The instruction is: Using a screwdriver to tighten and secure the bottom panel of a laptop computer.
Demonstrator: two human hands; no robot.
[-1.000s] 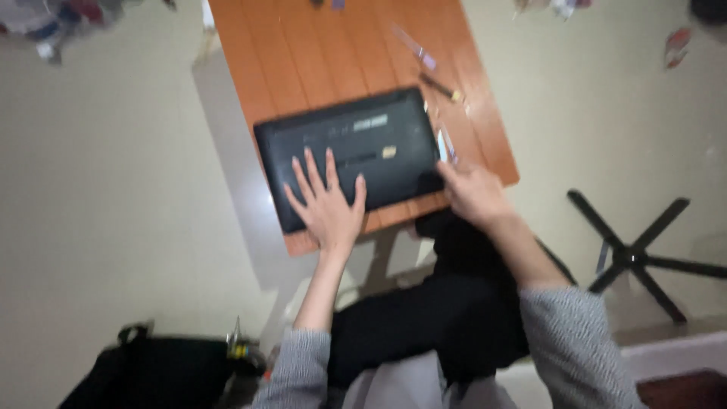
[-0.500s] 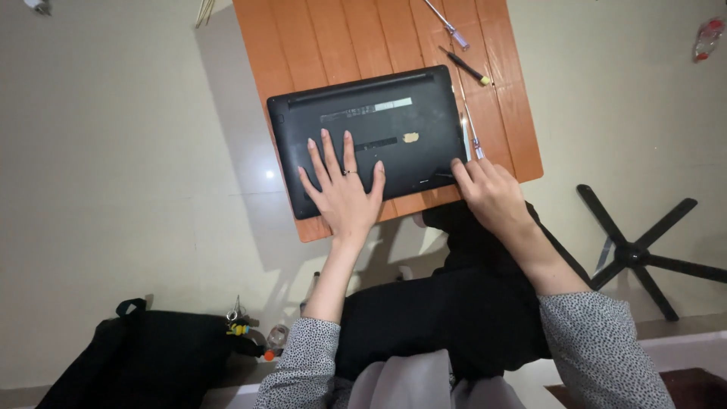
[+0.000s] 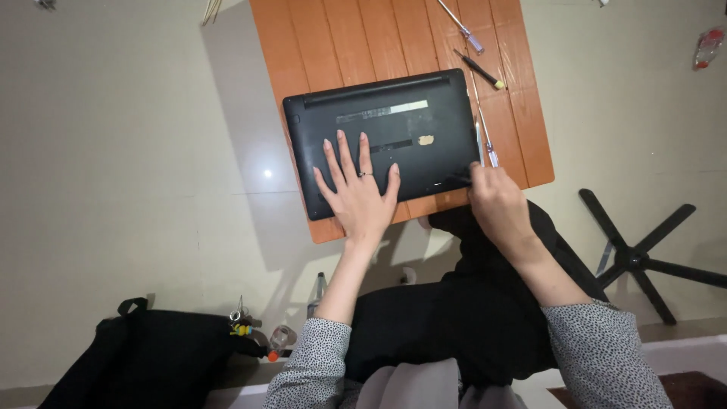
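I see the orange bench (image 3: pixel 318 45) carrying a black laptop (image 3: pixel 386 136), turned underside up, near its front edge. On the laptop's base sit a long pale strip label (image 3: pixel 382 112) along the upper part and a small tan patch (image 3: pixel 425 140) to the right of centre. My left hand (image 3: pixel 360 193) lies flat on the laptop, fingers (image 3: pixel 339 155) spread wide, holding nothing. My right hand (image 3: pixel 496 201) is at the laptop's right front corner, fingers curled around a thin screwdriver (image 3: pixel 485 140) lying along that edge. Two more screwdrivers (image 3: pixel 462 26) rest farther back on the bench.
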